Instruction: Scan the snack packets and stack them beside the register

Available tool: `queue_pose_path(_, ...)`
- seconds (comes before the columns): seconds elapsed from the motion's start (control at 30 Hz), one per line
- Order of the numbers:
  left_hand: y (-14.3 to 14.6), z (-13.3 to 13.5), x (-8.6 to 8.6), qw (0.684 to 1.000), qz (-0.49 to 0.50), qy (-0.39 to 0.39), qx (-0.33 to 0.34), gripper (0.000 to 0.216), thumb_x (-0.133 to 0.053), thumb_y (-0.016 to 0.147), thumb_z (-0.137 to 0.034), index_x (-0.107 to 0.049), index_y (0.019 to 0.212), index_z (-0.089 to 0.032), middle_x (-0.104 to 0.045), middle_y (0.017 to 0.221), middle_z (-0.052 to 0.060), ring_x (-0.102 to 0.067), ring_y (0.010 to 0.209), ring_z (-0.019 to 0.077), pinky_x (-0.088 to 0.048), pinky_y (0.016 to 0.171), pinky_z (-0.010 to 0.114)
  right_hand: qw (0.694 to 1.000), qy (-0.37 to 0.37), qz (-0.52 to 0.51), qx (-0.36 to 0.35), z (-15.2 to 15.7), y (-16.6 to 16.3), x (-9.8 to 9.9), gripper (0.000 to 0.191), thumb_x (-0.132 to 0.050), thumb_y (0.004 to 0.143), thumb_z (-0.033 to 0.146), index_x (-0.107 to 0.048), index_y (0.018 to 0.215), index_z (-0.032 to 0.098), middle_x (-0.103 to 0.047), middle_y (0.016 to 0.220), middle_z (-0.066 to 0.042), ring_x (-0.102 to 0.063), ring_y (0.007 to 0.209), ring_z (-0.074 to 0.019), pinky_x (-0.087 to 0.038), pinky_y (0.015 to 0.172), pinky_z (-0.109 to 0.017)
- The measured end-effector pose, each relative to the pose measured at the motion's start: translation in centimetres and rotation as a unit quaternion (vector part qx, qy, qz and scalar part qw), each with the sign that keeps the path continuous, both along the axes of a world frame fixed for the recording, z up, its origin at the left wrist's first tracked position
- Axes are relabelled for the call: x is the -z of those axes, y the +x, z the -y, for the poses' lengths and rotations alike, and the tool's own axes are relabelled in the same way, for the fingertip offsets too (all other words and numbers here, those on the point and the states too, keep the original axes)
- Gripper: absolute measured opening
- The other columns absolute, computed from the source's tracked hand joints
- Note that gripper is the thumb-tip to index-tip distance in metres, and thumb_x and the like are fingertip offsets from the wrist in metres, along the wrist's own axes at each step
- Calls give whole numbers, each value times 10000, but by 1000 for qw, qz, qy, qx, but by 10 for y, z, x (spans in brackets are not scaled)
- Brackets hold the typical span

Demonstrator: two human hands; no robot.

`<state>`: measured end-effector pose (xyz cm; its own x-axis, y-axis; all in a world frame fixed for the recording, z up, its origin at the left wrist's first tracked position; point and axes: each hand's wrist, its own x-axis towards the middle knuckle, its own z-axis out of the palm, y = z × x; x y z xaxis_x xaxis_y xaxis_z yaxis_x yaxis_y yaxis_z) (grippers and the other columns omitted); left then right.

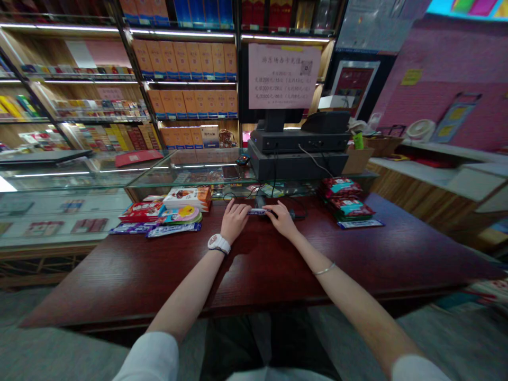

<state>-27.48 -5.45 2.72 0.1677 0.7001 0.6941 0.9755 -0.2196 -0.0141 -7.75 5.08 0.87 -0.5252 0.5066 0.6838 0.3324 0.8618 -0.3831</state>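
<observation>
Both my arms reach forward over a dark red wooden counter [278, 264]. My left hand [235, 217], with a white watch on the wrist, and my right hand [282, 216], with a thin bracelet, each grip one end of a small purple-and-white snack packet [259, 211], held just above the counter's far side. The fingers of both hands are curled closed on it. A black barcode scanner [260, 201] with a cable lies right behind the packet.
Snack packets and a box [166, 214] are piled to the left. Red-and-teal packets [347, 203] are stacked to the right. A cash register [297, 148] with a pink sign stands on a glass display case [119, 180]. Shelves of goods line the back wall.
</observation>
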Motion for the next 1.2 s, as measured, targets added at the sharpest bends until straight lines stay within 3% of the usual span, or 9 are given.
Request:
queue_pose_path(0.27, 4, 2, -1, 1000, 30, -2, 6, 213, -575, 917, -255, -648, 1115, -223, -708, 1081, 40, -627, 1003, 200, -382, 1123, 419, 994, 99, 29, 23, 1, 4, -2, 272, -555, 926, 327, -671, 1158, 244, -668, 1178, -88, -606, 1146, -243, -326, 1146, -545)
queue_pose_path(0.47, 4, -1, 1, 999, 41, -17, 5, 264, -598, 916, -288, -658, 1171, -253, -700, 1165, 40, -617, 1074, 201, -369, 1136, 440, 982, 161, 77, 61, 4, 7, -7, 267, -541, 946, 317, -677, 1161, 237, -665, 1152, -85, -601, 1110, -238, -301, 1167, -533)
queue_pose_path(0.67, 14, -6, -3, 999, -1, -16, 36, 305, -592, 923, -280, -645, 1224, -284, -709, 1156, 30, -617, 1055, 193, -360, 1146, 461, 970, 187, 132, 77, 2, 34, -13, 309, -510, 962, 299, -651, 1227, 222, -671, 1130, -87, -597, 1098, -235, -283, 1182, -522)
queue_pose_path(0.97, 85, -40, -7, 990, -12, 2, 141, 264, -518, 961, -239, -647, 1190, -268, -700, 1196, 22, -624, 1040, 168, -367, 1149, 447, 954, 210, 137, 166, -1, 120, -24, 309, -465, 984, 260, -625, 1248, 243, -679, 1124, -63, -596, 1095, -217, -262, 1185, -506)
queue_pose_path(1.2, 162, -69, 1, 981, -8, -56, 186, 296, -473, 970, -200, -636, 1207, -275, -662, 1294, 21, -612, 1095, 186, -344, 1155, 507, 932, 222, 154, 243, -11, 204, -12, 295, -465, 985, 278, -632, 1223, 227, -690, 1151, -75, -572, 1142, -248, -258, 1167, -536)
